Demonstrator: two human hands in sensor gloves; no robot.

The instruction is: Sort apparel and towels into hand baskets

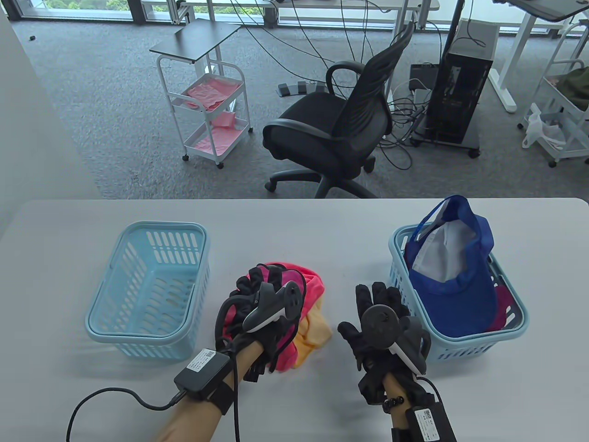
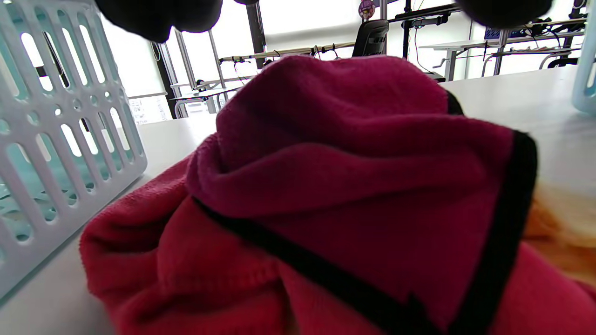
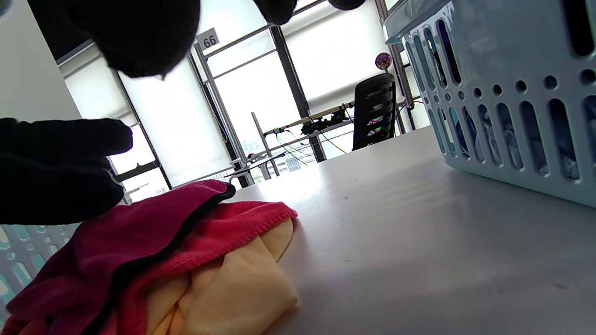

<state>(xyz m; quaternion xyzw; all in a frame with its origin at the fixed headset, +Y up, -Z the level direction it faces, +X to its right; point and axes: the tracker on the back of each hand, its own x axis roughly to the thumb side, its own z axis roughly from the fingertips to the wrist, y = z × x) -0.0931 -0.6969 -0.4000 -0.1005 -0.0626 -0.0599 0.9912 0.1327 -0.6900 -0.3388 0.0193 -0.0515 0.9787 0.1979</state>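
— Grey office floor behind, with a black chair [image 1: 331,133] and a white cart [image 1: 207,110]; nearer, a pale worktop [image 1: 294,221] carrying everything.

— And on the worktop?

— Near the left edge, an empty light-blue basket [image 1: 149,287]. Near the right edge, a second basket [image 1: 460,294], already holding a blue cap [image 1: 464,281] and something magenta under it. Between them, close to the front edge, a bundle: a magenta towel [image 2: 354,153] with black trim, lying over a red cloth [image 3: 223,237] and a yellow cloth [image 3: 233,288].

— Left hand [image 1: 262,313]?

— Resting on top of the bundle, fingers bent down into the magenta folds. Cannot tell whether really gripping or only pressing, because the fingertips are hidden under the tracker and the cloth.

— Right hand [image 1: 377,322]?

— Flat, fingers stretched, holding nothing, between the bundle and the right basket, apart from both.

— Handling?

— Probably light, soft and limp, not fragile, not slippery. Best to pinch a thick fold at the top. With a thin edge only, likely to unfold and drag the other cloths along.

— Unclear points?

— Hard to say how many pieces in the bundle, or which are towels and which apparel. Lower part of the right basket's content covered by the cap.
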